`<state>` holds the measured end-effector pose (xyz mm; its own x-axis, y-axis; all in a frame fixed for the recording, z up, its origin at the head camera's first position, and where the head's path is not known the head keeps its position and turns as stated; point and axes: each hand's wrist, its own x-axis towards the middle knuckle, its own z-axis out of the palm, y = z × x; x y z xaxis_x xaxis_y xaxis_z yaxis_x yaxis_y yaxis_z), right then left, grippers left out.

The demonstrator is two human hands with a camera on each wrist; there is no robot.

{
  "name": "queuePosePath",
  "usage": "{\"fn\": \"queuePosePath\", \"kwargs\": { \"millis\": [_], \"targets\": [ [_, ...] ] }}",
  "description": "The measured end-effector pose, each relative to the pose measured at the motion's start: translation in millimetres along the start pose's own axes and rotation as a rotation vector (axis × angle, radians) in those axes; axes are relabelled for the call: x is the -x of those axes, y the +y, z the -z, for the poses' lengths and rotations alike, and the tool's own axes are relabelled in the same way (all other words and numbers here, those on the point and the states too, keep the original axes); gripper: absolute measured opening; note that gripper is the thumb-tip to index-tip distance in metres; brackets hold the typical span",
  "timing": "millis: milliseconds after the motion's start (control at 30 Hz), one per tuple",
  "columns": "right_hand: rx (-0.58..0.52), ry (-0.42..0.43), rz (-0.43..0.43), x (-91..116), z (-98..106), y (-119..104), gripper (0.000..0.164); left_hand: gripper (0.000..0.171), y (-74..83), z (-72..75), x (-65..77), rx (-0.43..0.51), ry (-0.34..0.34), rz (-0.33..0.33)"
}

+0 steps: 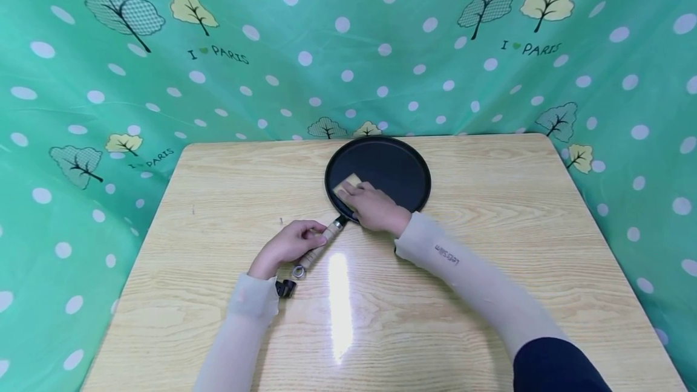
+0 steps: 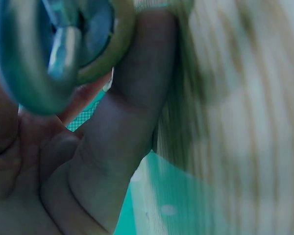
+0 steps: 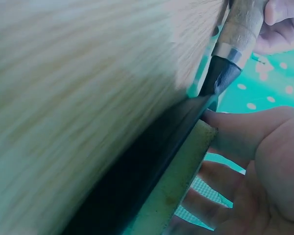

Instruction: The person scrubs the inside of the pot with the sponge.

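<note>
A round black flat pan (image 1: 386,165) lies on the table with its handle angled toward the front left. My left hand (image 1: 294,242) grips the wood-toned handle (image 1: 314,254), thumb and fingers around its middle. The handle's metal hanging ring (image 2: 36,93) looms large in the left wrist view. With my right hand (image 1: 376,207) I hold a yellowish sponge (image 1: 350,181) against the left part of the pan, close to the handle. In the right wrist view, the thumb is at one end of the sponge (image 3: 174,186) and the fingers lie along its back.
A light wood table (image 1: 490,198) carries the pan near its back edge. A green dotted curtain (image 1: 348,47) hangs behind and at both sides. Beside the left wrist shows a small black device (image 1: 286,288). Pale sleeves (image 1: 468,277) cover both forearms.
</note>
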<state>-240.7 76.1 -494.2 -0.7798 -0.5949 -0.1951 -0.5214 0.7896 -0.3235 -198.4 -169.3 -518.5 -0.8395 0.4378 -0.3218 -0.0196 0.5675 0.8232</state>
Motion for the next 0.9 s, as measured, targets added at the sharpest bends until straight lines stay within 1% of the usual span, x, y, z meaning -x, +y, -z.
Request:
{"fn": "queuePosePath", "kwargs": {
  "millis": [100, 333, 500, 700, 800, 900],
  "targets": [
    [0.016, -0.008, -0.008, -9.3, -0.1, -4.4, 0.066, 0.036, 0.7, -0.6, -0.2, -0.001, -0.003, -0.012],
    [0.058, -0.025, -0.034, -26.0, 4.4, -7.3, 0.066, 0.037, 0.7, 0.8, -1.3, -0.006, -0.010, -0.007],
    [0.080, -0.041, -0.062, -40.8, 8.7, -2.7, 0.066, 0.036, 0.1, 0.7, -1.5, -0.005, -0.013, -0.005],
    [0.064, -0.052, -0.102, -57.8, 15.9, 5.3, 0.067, 0.034, -0.1, -0.7, -1.1, -0.016, -0.009, 0.002],
    [0.074, -0.053, -0.117, -64.1, 18.4, 10.4, 0.067, 0.034, 0.4, -0.7, -0.4, -0.020, -0.014, -0.003],
    [0.068, -0.054, -0.123, -68.4, 20.4, 14.9, 0.067, 0.034, 1.3, -0.4, -0.1, -0.016, -0.014, 0.006]
  ]
}}
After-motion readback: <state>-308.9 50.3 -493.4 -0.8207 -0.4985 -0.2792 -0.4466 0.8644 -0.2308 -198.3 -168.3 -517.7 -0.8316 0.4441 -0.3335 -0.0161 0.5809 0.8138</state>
